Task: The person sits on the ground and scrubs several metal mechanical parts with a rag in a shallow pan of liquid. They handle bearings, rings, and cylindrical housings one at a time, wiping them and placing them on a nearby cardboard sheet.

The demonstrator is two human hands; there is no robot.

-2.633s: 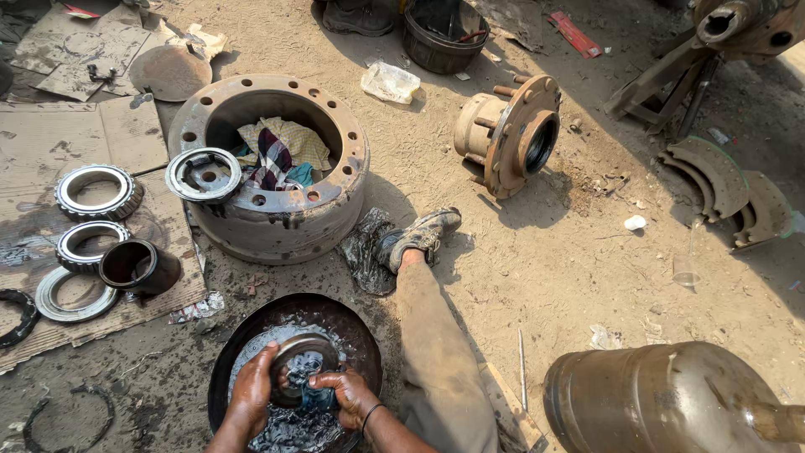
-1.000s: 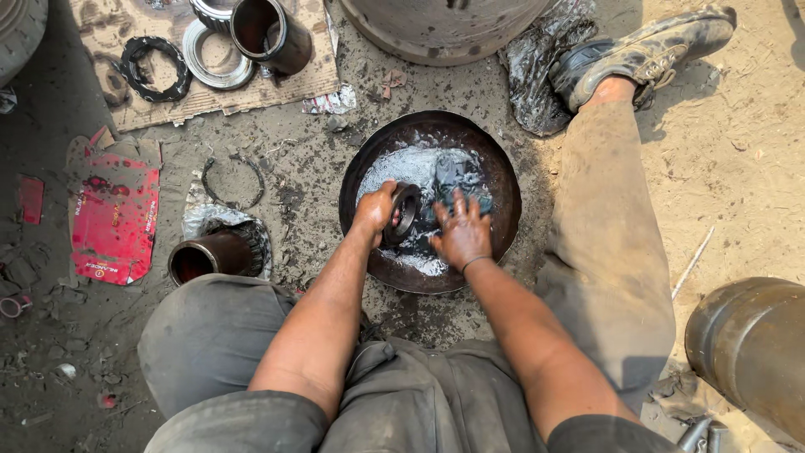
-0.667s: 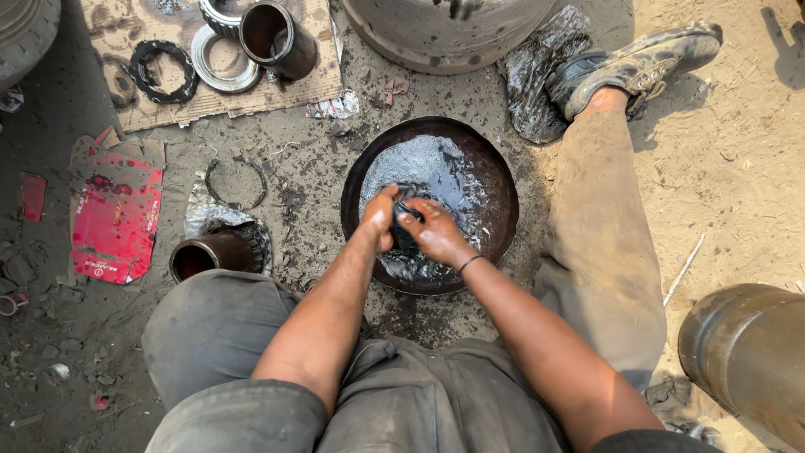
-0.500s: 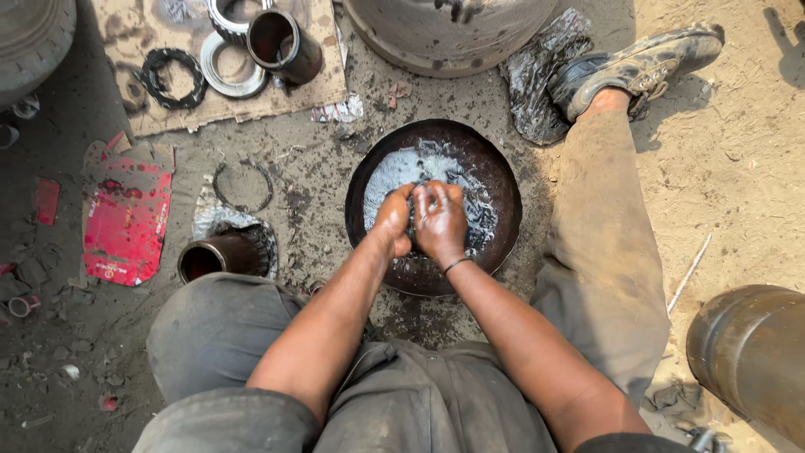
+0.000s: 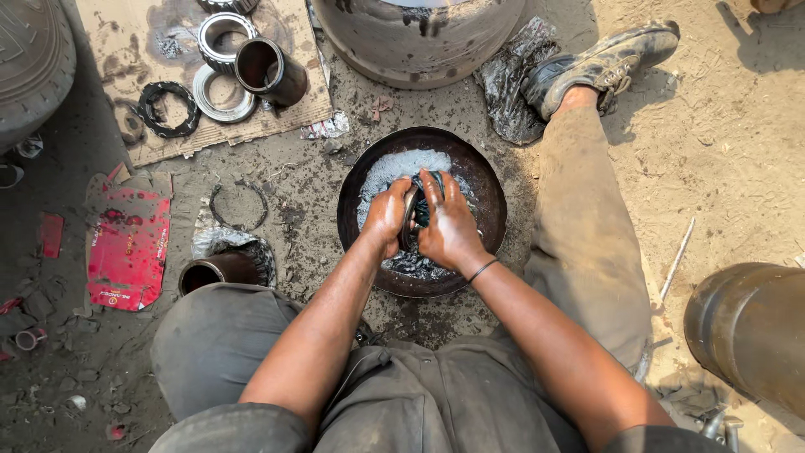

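Note:
A round dark metal pan (image 5: 490,189) sits on the dirt between my legs, holding grey foamy liquid. Both hands are in it, pressed together around a metal bearing ring (image 5: 411,220) stood on edge. My left hand (image 5: 386,214) grips the ring's left face. My right hand (image 5: 446,225) covers its right face, fingers pointing away from me over the foam. Most of the ring is hidden between the palms. A thin band circles my right wrist.
Cardboard (image 5: 172,63) at the upper left carries bearing rings (image 5: 220,38), a black seal (image 5: 168,107) and a metal sleeve (image 5: 268,71). A big drum hub (image 5: 419,38) stands beyond the pan. A red carton (image 5: 127,239), a second sleeve (image 5: 214,270), a wire clip, a greasy rag (image 5: 511,80) and a cylinder (image 5: 750,331) lie around.
The view dropped from the wider yard to the pan. My hands have closed together on the ring and turned it up on edge in the foamy liquid.

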